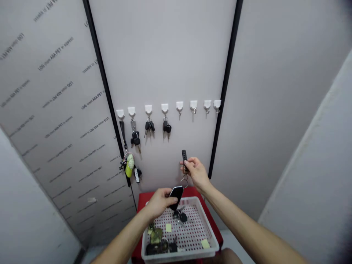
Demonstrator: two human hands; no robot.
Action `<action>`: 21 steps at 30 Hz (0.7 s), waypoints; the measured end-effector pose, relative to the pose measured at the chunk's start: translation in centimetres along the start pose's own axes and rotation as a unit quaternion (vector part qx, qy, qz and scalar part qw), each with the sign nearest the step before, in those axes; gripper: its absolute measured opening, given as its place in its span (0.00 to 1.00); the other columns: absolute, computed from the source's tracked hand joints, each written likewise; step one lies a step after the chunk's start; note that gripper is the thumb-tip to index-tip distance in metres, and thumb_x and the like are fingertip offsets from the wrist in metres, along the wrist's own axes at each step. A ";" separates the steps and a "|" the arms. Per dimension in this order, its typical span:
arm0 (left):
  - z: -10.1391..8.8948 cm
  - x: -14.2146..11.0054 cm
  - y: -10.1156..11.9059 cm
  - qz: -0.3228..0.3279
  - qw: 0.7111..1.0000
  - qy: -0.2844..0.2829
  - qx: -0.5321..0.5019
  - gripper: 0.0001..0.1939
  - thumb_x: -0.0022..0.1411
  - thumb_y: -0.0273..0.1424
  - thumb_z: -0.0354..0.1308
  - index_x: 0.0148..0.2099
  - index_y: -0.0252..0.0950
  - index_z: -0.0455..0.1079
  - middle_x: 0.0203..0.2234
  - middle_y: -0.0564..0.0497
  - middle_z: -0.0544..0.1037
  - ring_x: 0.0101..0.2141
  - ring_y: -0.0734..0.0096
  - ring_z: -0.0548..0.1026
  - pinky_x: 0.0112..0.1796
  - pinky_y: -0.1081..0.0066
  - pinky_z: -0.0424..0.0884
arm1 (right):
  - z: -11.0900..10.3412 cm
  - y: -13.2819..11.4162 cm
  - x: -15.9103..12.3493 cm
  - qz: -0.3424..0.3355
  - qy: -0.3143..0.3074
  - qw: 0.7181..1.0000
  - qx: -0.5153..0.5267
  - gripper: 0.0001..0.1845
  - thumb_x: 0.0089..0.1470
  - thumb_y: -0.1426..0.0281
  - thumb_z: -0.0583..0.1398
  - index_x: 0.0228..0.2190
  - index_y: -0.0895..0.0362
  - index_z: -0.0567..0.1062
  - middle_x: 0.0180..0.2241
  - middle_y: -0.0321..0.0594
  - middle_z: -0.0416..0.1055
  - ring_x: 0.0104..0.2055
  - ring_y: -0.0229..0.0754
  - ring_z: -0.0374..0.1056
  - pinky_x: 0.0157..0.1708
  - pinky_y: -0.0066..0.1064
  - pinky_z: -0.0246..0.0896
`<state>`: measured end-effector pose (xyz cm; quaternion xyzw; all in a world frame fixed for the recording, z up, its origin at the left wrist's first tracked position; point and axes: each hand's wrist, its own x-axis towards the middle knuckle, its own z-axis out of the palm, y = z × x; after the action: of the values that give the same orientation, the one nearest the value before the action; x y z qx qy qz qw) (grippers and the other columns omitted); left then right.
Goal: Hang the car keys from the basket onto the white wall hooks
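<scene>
My right hand pinches a black braided key strap in front of the wall, below the hooks. Metal rings hang from the strap's lower end. Between the thumb and fingers of my left hand is a flat black key fob with a pale edge; it seems linked to the rings, though the join is too small to make out. Under both hands stands a white perforated basket. Inside it lie a bunch of keys, a brass-coloured object and more dark keys.
White hooks run in a row along the wall. Key bunches hang from the left ones, including one with a yellow-green charm. Yellow paper notes lie in the basket, which rests on a red stool. Black strips flank the panel.
</scene>
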<state>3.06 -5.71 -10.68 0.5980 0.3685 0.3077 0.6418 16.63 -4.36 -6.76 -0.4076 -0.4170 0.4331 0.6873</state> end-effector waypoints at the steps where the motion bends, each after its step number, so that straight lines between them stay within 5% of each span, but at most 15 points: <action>1: 0.3 0.2 0.5 0.006 1.000 0.001 -0.012 0.09 0.35 0.29 0.56 0.23 0.29 0.64 0.14 0.57 0.64 0.18 0.81 0.61 0.24 0.76 0.57 | 0.3 -0.9 0.3 -0.036 -0.009 0.999 -0.029 0.11 0.37 0.68 0.55 0.22 0.56 0.55 0.17 0.29 0.64 0.18 0.30 0.60 0.16 0.21 0.53; 6: 1.7 1.6 4.6 0.071 0.996 0.028 -0.047 0.07 0.34 0.27 0.55 0.22 0.30 0.63 0.14 0.57 0.65 0.19 0.81 0.62 0.24 0.77 0.58 | 2.0 -5.6 2.5 -0.216 0.009 0.960 -0.178 0.09 0.37 0.68 0.54 0.24 0.57 0.58 0.14 0.27 0.60 0.14 0.29 0.55 0.12 0.21 0.51; 11: 2.1 3.2 7.8 0.109 0.990 0.084 0.005 0.05 0.38 0.26 0.52 0.24 0.31 0.64 0.15 0.56 0.66 0.17 0.83 0.61 0.21 0.79 0.54 | 3.3 -8.4 5.3 -0.301 0.073 0.916 -0.255 0.10 0.38 0.65 0.52 0.25 0.58 0.60 0.17 0.30 0.61 0.13 0.29 0.54 0.12 0.22 0.51; 16: 1.9 4.3 8.8 0.110 0.989 0.101 0.014 0.07 0.40 0.28 0.51 0.25 0.31 0.64 0.18 0.55 0.67 0.18 0.83 0.62 0.21 0.79 0.54 | 4.0 -9.2 7.5 -0.324 0.128 0.878 -0.327 0.08 0.36 0.67 0.52 0.24 0.58 0.62 0.20 0.34 0.64 0.18 0.32 0.58 0.18 0.25 0.54; 21: 1.8 4.9 8.5 0.104 0.988 0.106 0.039 0.08 0.41 0.30 0.51 0.27 0.31 0.64 0.20 0.54 0.69 0.19 0.82 0.63 0.21 0.80 0.54 | 4.1 -8.9 8.8 -0.284 0.121 0.872 -0.379 0.07 0.35 0.67 0.52 0.21 0.57 0.63 0.19 0.33 0.63 0.15 0.31 0.57 0.18 0.25 0.52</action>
<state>7.58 -1.73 -2.69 0.6216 0.3819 0.4203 0.5396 17.54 2.04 4.68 -0.5499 -0.5603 -0.0250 0.6189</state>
